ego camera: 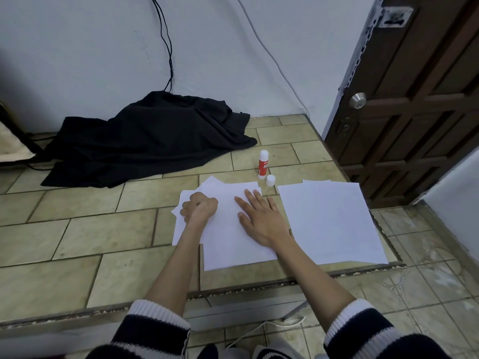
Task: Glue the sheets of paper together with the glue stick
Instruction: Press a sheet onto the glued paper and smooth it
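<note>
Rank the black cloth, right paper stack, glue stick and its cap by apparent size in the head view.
1. black cloth
2. right paper stack, though it lies nearer the camera
3. glue stick
4. cap

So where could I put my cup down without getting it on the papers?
Bare tiled table lies left of the messy paper pile, in front of the black cloth. It's crowded around the glue stick and its cap, and the neat paper stack fills the right edge.
</note>
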